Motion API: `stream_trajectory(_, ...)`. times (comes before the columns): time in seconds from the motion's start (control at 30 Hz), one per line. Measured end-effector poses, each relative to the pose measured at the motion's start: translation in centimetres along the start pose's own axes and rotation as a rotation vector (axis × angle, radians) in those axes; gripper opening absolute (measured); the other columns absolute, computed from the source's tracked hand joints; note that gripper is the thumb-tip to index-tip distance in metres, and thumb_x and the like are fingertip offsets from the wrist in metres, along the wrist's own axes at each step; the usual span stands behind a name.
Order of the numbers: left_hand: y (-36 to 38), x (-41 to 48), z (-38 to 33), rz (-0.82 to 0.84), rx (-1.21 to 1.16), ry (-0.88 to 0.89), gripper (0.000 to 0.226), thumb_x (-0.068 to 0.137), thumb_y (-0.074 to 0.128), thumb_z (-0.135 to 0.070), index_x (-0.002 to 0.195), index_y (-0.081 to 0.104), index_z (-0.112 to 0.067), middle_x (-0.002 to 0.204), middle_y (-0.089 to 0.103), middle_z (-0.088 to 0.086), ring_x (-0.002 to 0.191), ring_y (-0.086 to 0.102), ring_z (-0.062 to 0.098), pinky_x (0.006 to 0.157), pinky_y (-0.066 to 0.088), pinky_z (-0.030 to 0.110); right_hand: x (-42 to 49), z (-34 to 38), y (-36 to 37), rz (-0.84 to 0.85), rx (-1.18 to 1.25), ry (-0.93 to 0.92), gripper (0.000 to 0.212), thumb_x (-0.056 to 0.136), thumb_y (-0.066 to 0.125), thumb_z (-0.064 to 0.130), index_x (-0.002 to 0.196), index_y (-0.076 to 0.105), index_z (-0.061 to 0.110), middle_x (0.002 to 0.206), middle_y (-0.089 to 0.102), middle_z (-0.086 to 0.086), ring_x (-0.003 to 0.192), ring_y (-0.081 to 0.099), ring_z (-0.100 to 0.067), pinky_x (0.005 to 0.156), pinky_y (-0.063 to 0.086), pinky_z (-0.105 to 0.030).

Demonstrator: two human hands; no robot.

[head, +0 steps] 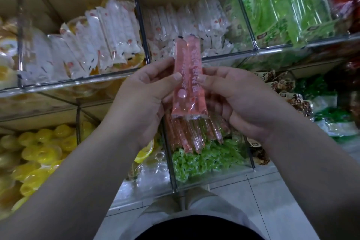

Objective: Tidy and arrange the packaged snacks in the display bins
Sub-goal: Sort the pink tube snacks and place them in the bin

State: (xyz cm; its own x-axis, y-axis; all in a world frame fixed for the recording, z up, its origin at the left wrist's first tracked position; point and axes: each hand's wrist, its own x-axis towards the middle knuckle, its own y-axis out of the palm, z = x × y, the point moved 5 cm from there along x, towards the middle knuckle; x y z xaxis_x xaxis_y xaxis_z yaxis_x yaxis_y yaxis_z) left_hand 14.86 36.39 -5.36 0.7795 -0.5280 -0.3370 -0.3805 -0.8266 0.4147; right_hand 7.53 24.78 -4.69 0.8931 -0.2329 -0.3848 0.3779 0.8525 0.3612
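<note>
Head view: pink stick packs (187, 76) held upright in mid-air, just before front rim of upper bin (229, 55), by its divider. L hand (144, 93) & R hand (239, 99) both pinch them, thumbs on front, fingers curled behind, forearms converging. Prob. squaring ends flush before binning. More pink sticks (194, 136) fan out below hands; can't tell if held. White stick packs (109, 35) stand rowed behind.

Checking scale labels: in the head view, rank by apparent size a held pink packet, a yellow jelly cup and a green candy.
1. pink packet, though closest to the camera, which inflates it
2. yellow jelly cup
3. green candy
</note>
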Motion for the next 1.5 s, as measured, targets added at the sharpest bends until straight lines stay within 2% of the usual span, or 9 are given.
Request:
stream_trajectory(0.1, 0.7, 0.2, -1.1, 0.000, -0.015, 0.010, 0.038, 0.086, 0.058, 0.003, 0.123, 0.060, -0.003, 0.088, 0.073, 0.008, 0.051, 0.059, 0.004, 0.045, 0.045, 0.012, 0.0, 1.4, 0.5, -0.007, 0.010, -0.029, 0.020, 0.091, 0.056, 0.004, 0.110, 0.061, -0.001, 0.086, 0.074, -0.011, 0.071, 0.071, -0.015, 0.059, 0.057, -0.022)
stream_trajectory(0.17, 1.2, 0.5, -1.7, 0.014, -0.013, 0.026, 0.041, 0.084, 0.060, 0.001, 0.125, 0.060, -0.004, 0.095, 0.073, 0.009, 0.052, 0.057, 0.004, 0.045, 0.045, 0.012, 0.2, 2.3, 0.6, -0.021, 0.010, -0.053, 0.017, 0.091, 0.056, 0.004, 0.107, 0.061, 0.002, 0.079, 0.074, -0.007, 0.066, 0.070, -0.011, 0.055, 0.054, -0.019)
stream_trajectory(0.3, 2.1, 0.9, -3.2, 0.054, 0.020, 0.070, 0.062, 0.068, 0.066, -0.012, 0.129, 0.058, -0.005, 0.105, 0.073, 0.013, 0.064, 0.052, 0.011, 0.048, 0.046, 0.013, 0.5, 4.1, 0.7, -0.040, -0.023, -0.096, 0.014, 0.090, 0.059, 0.007, 0.103, 0.063, 0.005, 0.080, 0.074, -0.005, 0.068, 0.069, -0.011, 0.056, 0.054, -0.018)
stream_trajectory(0.43, 3.1, 1.5, -4.7, 0.091, 0.017, 0.108, 0.060, 0.067, 0.064, -0.010, 0.126, 0.059, -0.005, 0.098, 0.073, 0.010, 0.058, 0.059, 0.007, 0.046, 0.046, 0.012, 1.0, 5.7, 0.8, -0.046, -0.016, -0.134, 0.013, 0.088, 0.059, 0.007, 0.101, 0.063, 0.006, 0.081, 0.074, -0.005, 0.070, 0.070, -0.012, 0.057, 0.055, -0.019)
stream_trajectory(0.67, 4.2, 2.9, -7.4, 0.062, 0.066, 0.164, 0.063, 0.066, 0.067, -0.017, 0.128, 0.059, -0.009, 0.109, 0.071, 0.017, 0.083, 0.048, 0.027, 0.060, 0.048, 0.018, 2.3, 8.8, 1.2, -0.063, -0.037, -0.194, 0.008, 0.092, 0.057, 0.006, 0.094, 0.064, 0.010, 0.076, 0.074, -0.004, 0.065, 0.068, -0.010, 0.058, 0.056, -0.019)
stream_trajectory(0.83, 5.8, 4.0, -9.9, 0.069, 0.030, 0.192, 0.051, 0.065, 0.067, -0.012, 0.115, 0.064, -0.008, 0.088, 0.073, 0.008, 0.058, 0.058, 0.008, 0.048, 0.047, 0.014, 3.1, 11.5, 1.6, -0.044, -0.052, -0.225, 0.009, 0.092, 0.057, 0.008, 0.096, 0.065, 0.008, 0.079, 0.074, -0.007, 0.069, 0.070, -0.012, 0.062, 0.057, -0.021)
stream_trajectory(1.07, 7.3, 5.0, -13.4, 0.063, 0.007, 0.203, 0.038, 0.078, 0.064, -0.004, 0.116, 0.065, -0.006, 0.082, 0.074, 0.005, 0.054, 0.063, 0.005, 0.050, 0.048, 0.013, 4.4, 15.1, 2.4, -0.041, -0.053, -0.245, 0.022, 0.091, 0.057, 0.008, 0.110, 0.064, -0.001, 0.092, 0.075, -0.014, 0.075, 0.070, -0.017, 0.069, 0.060, -0.026)
stream_trajectory(1.3, 7.9, 6.3, -16.6, 0.036, 0.034, 0.247, 0.041, 0.078, 0.066, -0.006, 0.119, 0.064, -0.009, 0.094, 0.076, 0.006, 0.069, 0.069, 0.008, 0.055, 0.051, 0.014, 5.8, 18.3, 3.5, -0.021, -0.058, -0.283, 0.019, 0.088, 0.060, 0.011, 0.105, 0.066, 0.002, 0.089, 0.075, -0.010, 0.075, 0.071, -0.015, 0.068, 0.059, -0.025)
stream_trajectory(1.5, 8.5, 7.1, -19.3, 0.040, 0.055, 0.310, 0.052, 0.063, 0.069, -0.015, 0.114, 0.064, -0.013, 0.088, 0.073, 0.000, 0.064, 0.066, 0.004, 0.054, 0.050, 0.013, 6.7, 21.0, 4.7, -0.001, -0.063, -0.311, 0.019, 0.089, 0.059, 0.010, 0.104, 0.066, 0.001, 0.090, 0.075, -0.013, 0.074, 0.071, -0.017, 0.067, 0.059, -0.027)
